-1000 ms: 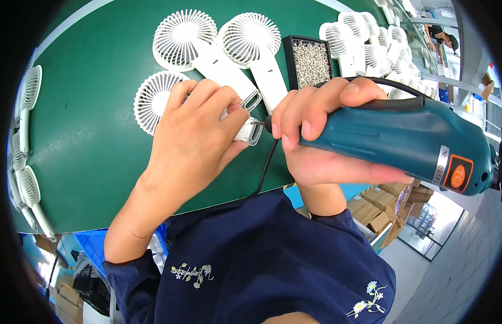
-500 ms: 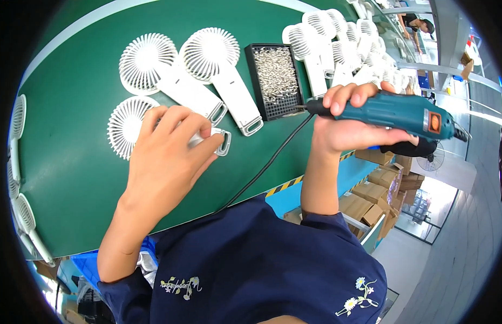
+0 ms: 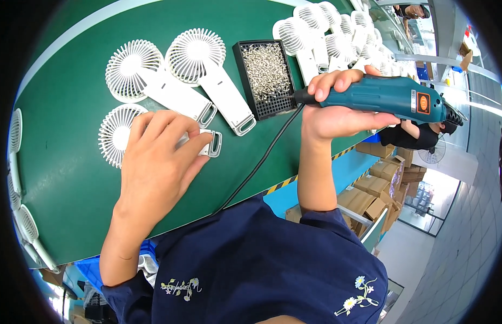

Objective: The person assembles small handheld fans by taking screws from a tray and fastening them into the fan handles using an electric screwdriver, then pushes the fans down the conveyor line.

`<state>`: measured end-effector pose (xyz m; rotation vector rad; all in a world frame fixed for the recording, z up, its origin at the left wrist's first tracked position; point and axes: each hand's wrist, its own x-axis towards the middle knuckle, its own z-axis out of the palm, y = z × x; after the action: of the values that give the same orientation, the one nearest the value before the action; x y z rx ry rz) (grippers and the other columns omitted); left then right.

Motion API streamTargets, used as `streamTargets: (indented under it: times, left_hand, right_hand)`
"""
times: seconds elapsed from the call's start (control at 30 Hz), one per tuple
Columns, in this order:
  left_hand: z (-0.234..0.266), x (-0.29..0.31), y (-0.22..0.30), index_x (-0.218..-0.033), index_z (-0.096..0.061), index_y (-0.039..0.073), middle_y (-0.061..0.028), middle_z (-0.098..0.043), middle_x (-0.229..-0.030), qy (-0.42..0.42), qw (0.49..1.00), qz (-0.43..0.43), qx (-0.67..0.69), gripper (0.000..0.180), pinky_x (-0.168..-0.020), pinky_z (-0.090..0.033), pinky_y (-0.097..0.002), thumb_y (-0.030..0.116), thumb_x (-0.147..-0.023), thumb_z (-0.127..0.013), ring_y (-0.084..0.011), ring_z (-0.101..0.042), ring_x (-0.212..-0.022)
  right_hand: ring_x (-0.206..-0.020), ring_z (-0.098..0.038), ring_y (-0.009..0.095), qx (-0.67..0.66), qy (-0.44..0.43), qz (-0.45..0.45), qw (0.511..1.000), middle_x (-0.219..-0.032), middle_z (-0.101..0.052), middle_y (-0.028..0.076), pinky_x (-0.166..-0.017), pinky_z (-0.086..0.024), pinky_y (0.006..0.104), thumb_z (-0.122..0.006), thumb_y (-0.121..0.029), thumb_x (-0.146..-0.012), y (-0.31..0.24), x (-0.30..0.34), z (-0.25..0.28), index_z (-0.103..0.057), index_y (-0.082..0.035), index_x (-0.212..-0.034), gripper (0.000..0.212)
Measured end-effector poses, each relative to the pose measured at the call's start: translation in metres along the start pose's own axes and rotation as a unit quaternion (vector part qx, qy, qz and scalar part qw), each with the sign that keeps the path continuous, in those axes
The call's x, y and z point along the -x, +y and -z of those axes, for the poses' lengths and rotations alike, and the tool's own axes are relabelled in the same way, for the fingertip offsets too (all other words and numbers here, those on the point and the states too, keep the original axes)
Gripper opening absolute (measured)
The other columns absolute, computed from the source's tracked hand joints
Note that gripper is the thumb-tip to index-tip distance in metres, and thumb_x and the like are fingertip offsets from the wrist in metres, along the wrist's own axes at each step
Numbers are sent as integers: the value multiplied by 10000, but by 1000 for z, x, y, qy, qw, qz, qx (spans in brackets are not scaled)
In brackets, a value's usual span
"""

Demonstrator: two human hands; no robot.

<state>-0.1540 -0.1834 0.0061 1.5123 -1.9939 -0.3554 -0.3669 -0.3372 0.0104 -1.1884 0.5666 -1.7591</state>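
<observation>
Screwdriver [image 3: 378, 100] aiming at screw tray [image 3: 275, 107], held fan [image 3: 114, 133] lying under left hand [image 3: 154, 167]

Head view: right hand [image 3: 337, 110] is wrapping the teal screwdriver just behind its nose, probably for fine aim. The nose is pointing left at the tray's near end, where bare grid is showing; loose screws [image 3: 266, 70] are heaping beyond. Bit touching a screw: cannot tell. Black cable [image 3: 256, 164] is trailing to the table's near edge, passing right of the held fan.

Left hand is narrowing around the white handle, fingers and thumb pinching, likely to be steadying it against the green table [image 3: 70, 162]. The held fan is lying directly beneath that hand: grille showing out to the left, looped end [image 3: 214, 144] poking out right. Two spare fans [image 3: 228, 101] are lying just beyond, handles slanting toward the person, seemingly for easy reach. Fan cluster [image 3: 340, 47] is crowding past the tray, farther right.
</observation>
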Motion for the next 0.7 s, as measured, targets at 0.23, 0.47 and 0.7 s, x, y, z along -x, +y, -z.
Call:
streamTargets:
  times: [0.23, 0.47, 0.7]
  left_hand:
    - [0, 4, -2, -933, -691, 84, -25, -594, -960, 5, 1000, -2, 4, 334, -850, -427, -400, 98, -615, -791, -255, -561, -965]
    - [1, 2, 0, -940, -681, 71, -39, -595, -962, 8, 1000, 2, 23, 340, -864, -429, -405, 90, -620, -795, -267, -565, -969]
    - [-2, -2, 0, -976, -694, 65, -38, -584, -850, 74, 988, -56, 123, 395, -746, -420, -381, 93, -606, -829, -246, -553, -807]
  right_hand:
    - [-362, -424, 182, -28, 2, -4, 1000, -638, -497, 64, -343, -394, 336, -231, -902, -814, -19, 4, -10, -488, -81, -1205, 945]
    - [-410, -458, 188, -179, -105, -70, 976, -729, -521, 42, -387, -417, 354, -324, -857, -844, -46, 23, -29, -460, -118, -1324, 892]
    - [-497, -497, 141, -203, -190, -132, 951, -819, -549, 27, -439, -445, 320, -419, -644, -968, -50, 37, -49, -469, -67, -1276, 655]
